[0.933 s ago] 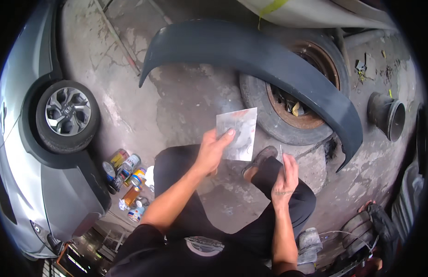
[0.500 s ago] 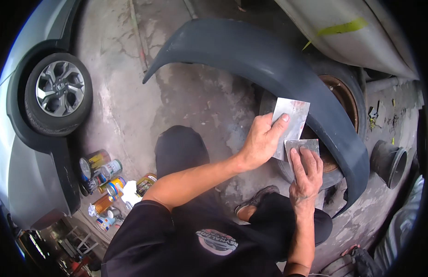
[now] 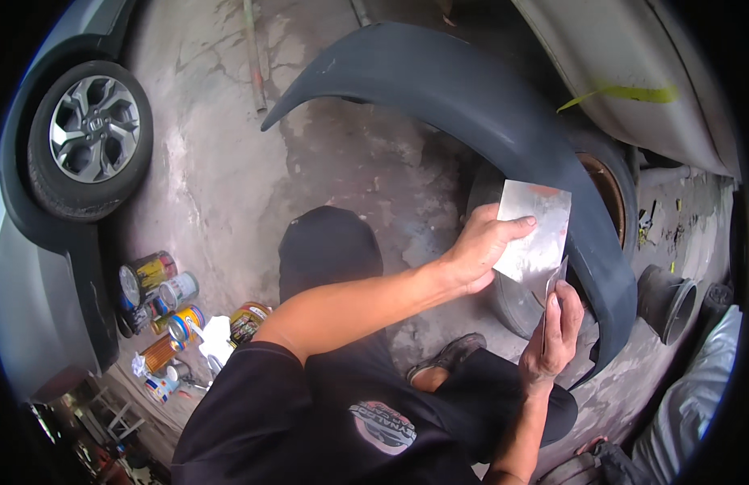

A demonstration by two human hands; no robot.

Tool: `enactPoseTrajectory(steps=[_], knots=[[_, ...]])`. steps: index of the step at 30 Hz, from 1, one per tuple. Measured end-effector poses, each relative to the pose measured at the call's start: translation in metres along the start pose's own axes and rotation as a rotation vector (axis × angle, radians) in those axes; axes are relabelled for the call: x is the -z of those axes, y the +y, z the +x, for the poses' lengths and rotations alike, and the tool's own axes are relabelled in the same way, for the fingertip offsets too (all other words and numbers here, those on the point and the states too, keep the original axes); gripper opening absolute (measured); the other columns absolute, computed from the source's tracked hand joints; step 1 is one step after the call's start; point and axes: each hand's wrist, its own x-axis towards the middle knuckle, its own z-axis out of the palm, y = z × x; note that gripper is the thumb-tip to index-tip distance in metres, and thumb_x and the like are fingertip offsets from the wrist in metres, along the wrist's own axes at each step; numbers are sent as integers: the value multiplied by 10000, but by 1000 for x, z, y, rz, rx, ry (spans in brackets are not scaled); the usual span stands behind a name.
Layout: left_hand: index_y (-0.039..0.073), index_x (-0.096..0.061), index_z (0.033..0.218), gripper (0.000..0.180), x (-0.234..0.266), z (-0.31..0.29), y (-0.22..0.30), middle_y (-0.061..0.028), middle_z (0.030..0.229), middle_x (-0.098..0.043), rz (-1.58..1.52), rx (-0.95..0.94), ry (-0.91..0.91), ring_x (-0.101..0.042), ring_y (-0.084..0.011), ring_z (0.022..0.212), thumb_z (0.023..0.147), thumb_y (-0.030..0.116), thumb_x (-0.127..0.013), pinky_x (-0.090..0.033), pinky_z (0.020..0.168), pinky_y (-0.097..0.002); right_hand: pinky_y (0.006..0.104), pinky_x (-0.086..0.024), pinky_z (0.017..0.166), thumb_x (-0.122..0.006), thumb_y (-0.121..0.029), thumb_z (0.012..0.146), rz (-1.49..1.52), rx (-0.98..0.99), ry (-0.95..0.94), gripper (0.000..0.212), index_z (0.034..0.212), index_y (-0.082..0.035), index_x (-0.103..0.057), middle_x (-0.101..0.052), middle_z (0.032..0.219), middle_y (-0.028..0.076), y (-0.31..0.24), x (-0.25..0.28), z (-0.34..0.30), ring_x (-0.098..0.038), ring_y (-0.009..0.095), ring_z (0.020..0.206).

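Stained, cracked concrete floor (image 3: 205, 178), seen from above. Nearest, a black shirt (image 3: 310, 404) with a round emblem, then bent knees in dark trousers (image 3: 330, 250) and one sandal (image 3: 463, 349) on the floor. In the left hand (image 3: 488, 246), reaching across toward the right, fingers gripping a silvery sheet (image 3: 548, 230): thumb pressed on its face by the left edge, with grey smears below and a reddish smudge near the upper edge. In the right hand (image 3: 556, 331), lower and farther right, fingers closed on a thin grey plate (image 3: 556, 277), nearly edge-on, upper end at the sheet's lower right corner; impossible to tell whether touching. Both pieces held up off the floor, in front of the right-hand stretch of a dark curved panel (image 3: 455, 85).

Toward the floor's left edge, a cluster of cans (image 3: 180, 291) with something white and crumpled (image 3: 217, 338) beside them. Under the panel, a tyre (image 3: 512, 311) with a rusty rim (image 3: 605, 190), partly hidden. To its right, a dark open-mouthed cylinder (image 3: 656, 299). At far left, a silver car (image 3: 35, 299) with a spoked wheel (image 3: 92, 129). Farthest, a pole (image 3: 253, 61) on the floor and, upper right, a pale body panel (image 3: 625, 48) with a yellow-green strip (image 3: 633, 94).
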Motion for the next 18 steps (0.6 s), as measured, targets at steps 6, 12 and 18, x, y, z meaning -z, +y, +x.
enactPoseTrajectory(steps=[6, 12, 18], knots=[[-59, -627, 1293, 321, 2, -10, 13, -130, 1186, -718, 17, -131, -105, -699, -187, 1076, 1006, 86, -624, -562, 947, -345, 488, -483, 1043, -594, 121, 831, -283, -40, -185, 482, 1296, 15, -667, -641, 1277, 236, 17, 10, -17, -621, 417, 1191], [-71, -646, 903, 322, -5, -15, 34, -171, 695, -657, 753, -387, -47, -617, -188, 625, 1051, 203, -563, -479, 614, -409, 492, -475, 1060, -566, 113, 822, -335, -50, -167, 511, 1305, 1, -689, -646, 1291, 225, -5, 4, 29, -613, 417, 1219], [-85, -603, 872, 455, 2, -15, 27, -236, 653, -556, 836, -451, 71, -539, -255, 575, 1081, 312, -523, -428, 592, -444, 496, -490, 1005, -634, 35, 812, -321, 7, -234, 431, 1226, -24, -737, -664, 1242, 194, -24, -23, 29, -623, 406, 1158]])
